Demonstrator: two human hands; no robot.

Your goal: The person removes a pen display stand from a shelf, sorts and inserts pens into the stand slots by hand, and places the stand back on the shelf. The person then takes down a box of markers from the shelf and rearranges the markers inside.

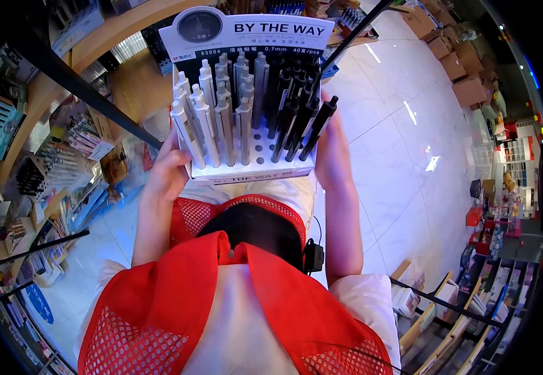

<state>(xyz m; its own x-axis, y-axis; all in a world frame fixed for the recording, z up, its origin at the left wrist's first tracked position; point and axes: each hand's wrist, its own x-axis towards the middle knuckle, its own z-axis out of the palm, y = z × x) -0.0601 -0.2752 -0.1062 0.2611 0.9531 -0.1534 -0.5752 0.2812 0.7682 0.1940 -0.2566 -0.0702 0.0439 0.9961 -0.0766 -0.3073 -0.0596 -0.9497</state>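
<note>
So the mechanical pencil display box (252, 170) is right between both hands, held out ahead of the body, with its filled top facing the camera. Left hand (170, 165) has a grip on the left side, thumb along the near edge. Right hand (332, 150) is holding the opposite side; it's a bit blurry and the fingers are mostly hidden, so I can't tell exactly how they wrap.

Box looks like smooth printed card: white tray with round holes (259, 149), plus a header card (277, 28) at the back reading "BY THE WAY" in bold black, with a dark oval badge (199, 26) at its left end. Pencils stand in there, slim straight barrels with push-button tops: white pencils (188, 134) on the left, greyish pencils (243, 128) mid-tray, black pencils (319, 128) on the right, some leaning.

Person's in a bright red vest (171, 287) with mesh panels, over loose white sleeves (362, 300). Below is a shiny pale tile floor (402, 144), brown cardboard cartons (469, 90) along the right, and a wood-edged shelf (87, 53) on the left crammed with stationery.
</note>
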